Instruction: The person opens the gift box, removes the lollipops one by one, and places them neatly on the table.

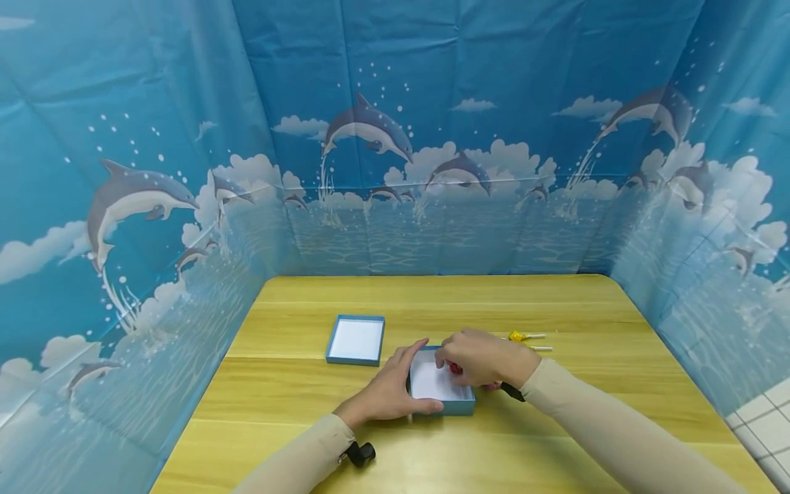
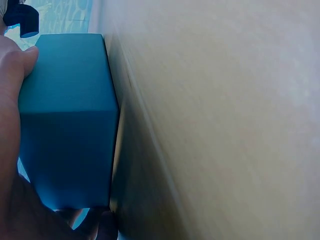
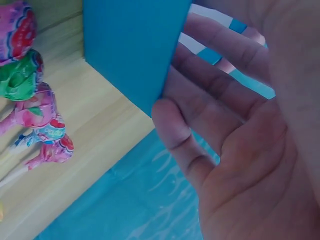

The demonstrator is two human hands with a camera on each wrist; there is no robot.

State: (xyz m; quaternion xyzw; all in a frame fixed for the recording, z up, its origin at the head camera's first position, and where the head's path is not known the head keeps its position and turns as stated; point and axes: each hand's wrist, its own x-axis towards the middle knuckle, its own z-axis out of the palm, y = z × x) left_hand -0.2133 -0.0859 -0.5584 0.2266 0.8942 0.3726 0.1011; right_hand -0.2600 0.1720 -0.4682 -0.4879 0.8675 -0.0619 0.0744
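A blue box with a white inside sits on the table, its top uncovered. My left hand grips it from the left, thumb along the front wall and fingers at the far side; in the left wrist view the box fills the space between thumb and fingers. My right hand reaches over the right wall with fingers bent down into the box, pinching a red-wrapped lollipop that is partly hidden. In the right wrist view my right hand covers the box's rim, and the held lollipop is out of sight.
A shallow blue lid, white inside, lies behind and left of the box. Right of the box several wrapped lollipops are lined up, among them a green one and a yellow one. A dolphin-print curtain encloses the table.
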